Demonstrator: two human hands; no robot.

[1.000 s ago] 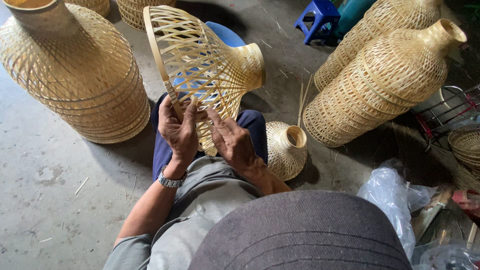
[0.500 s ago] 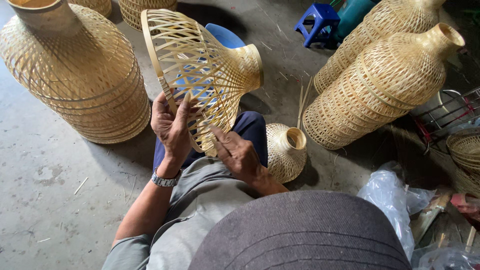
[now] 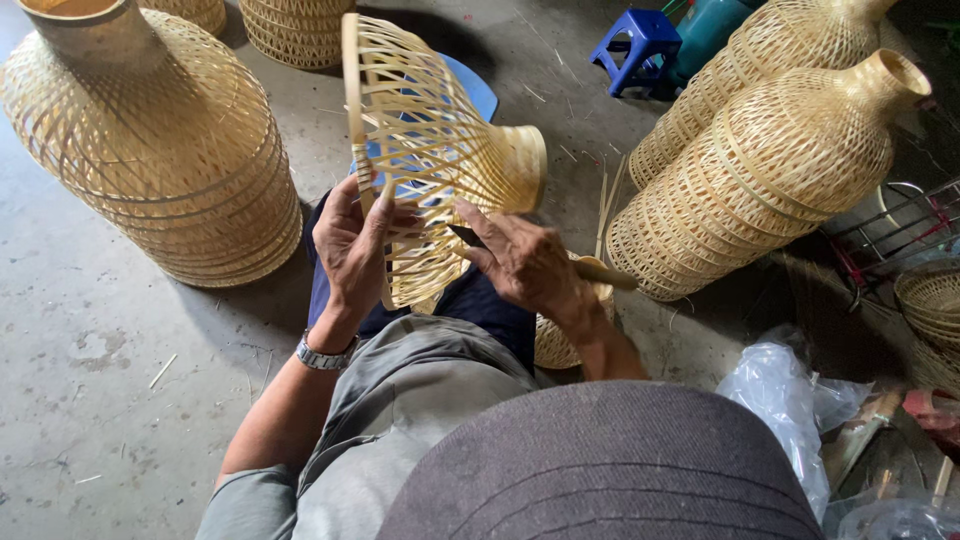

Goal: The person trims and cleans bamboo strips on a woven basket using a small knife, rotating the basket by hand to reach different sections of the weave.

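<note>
A half-woven bamboo lampshade (image 3: 430, 150) with an open round rim and a narrow neck stands tilted on my lap. My left hand (image 3: 352, 250) grips its rim near the bottom, thumb over the edge. My right hand (image 3: 520, 265) holds a knife (image 3: 590, 270) with a wooden handle, its dark blade pointing at the woven strips. A small woven neck piece (image 3: 552, 345) lies on the floor behind my right wrist, mostly hidden.
A big bottle-shaped bamboo basket (image 3: 150, 130) stands at the left. Two more (image 3: 770, 170) lean at the right. A blue plastic stool (image 3: 640, 45) is at the back. Clear plastic bags (image 3: 790, 410) and a wire rack (image 3: 900, 220) lie at the right. Concrete floor (image 3: 90, 350) all around.
The lampshade has turned in my hands, its rim now more edge-on. My left hand has shifted its grip along the rim. My right hand has drawn back, and the knife now shows.
</note>
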